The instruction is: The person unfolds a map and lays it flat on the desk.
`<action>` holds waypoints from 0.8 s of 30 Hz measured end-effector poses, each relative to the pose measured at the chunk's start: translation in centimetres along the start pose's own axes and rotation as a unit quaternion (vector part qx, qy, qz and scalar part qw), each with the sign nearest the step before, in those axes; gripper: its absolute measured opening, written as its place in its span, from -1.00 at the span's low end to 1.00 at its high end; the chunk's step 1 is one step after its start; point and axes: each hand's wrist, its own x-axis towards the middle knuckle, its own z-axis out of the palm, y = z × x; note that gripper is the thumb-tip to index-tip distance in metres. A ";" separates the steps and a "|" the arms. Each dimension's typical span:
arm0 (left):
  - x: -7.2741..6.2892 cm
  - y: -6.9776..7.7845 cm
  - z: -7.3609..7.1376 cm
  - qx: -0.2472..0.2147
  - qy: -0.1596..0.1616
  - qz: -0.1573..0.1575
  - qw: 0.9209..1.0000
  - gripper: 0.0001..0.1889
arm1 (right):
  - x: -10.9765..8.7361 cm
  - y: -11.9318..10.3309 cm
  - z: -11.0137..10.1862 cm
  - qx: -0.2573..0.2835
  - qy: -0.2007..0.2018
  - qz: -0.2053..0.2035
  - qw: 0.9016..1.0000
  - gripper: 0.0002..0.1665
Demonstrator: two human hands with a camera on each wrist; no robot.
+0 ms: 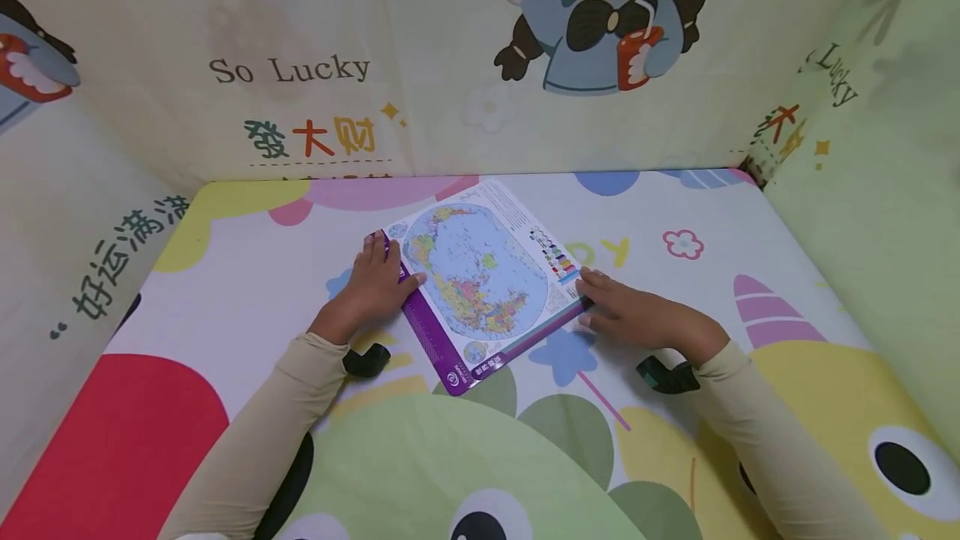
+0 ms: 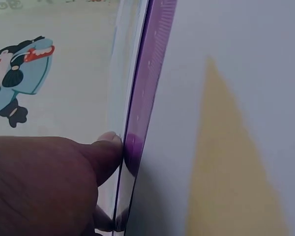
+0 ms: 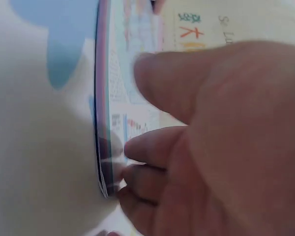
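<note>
A flat sheet-like world map [image 1: 480, 273] with a purple border lies slanted on the patterned tabletop, its printed face up. My left hand [image 1: 375, 286] rests along its left purple edge, fingers toward the far left corner. In the left wrist view, the thumb [image 2: 108, 152] touches the glossy purple border [image 2: 150, 64], and another fingertip touches it lower down. My right hand [image 1: 637, 311] is at the map's right corner, with fingertips touching there. The right wrist view shows its fingers [image 3: 152, 147] against the layered edge, while the thumb stands off the surface.
A cloth printed with cartoon figures and flowers covers the table [image 1: 300, 473]. Pale printed sheets form a back wall [image 1: 442, 48] and side walls around it. Dark wrist-worn pieces [image 1: 366, 361] hang beneath both wrists.
</note>
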 end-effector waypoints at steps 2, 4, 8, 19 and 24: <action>0.2 -0.2 0.0 0.006 0.001 0.008 1.000 -0.13 | 0.1 0.2 -0.2 0.019 0.011 0.007 1.000 -0.20; 0.5 -0.6 0.1 0.020 0.000 0.016 1.000 -0.15 | 0.3 0.6 -0.3 0.026 0.031 0.001 0.999 -0.23; 0.9 -1.2 0.2 0.040 0.003 0.037 0.999 -0.18 | 1.2 1.2 0.0 0.024 0.063 -0.025 0.997 -0.24; 1.2 -0.9 -0.3 0.045 -0.016 0.039 0.998 -0.16 | 2.8 1.6 0.5 0.016 0.073 -0.056 0.996 -0.22; 1.5 -0.9 -0.3 0.044 -0.016 0.036 0.998 -0.16 | 2.7 1.4 0.7 0.009 0.082 -0.062 0.995 -0.25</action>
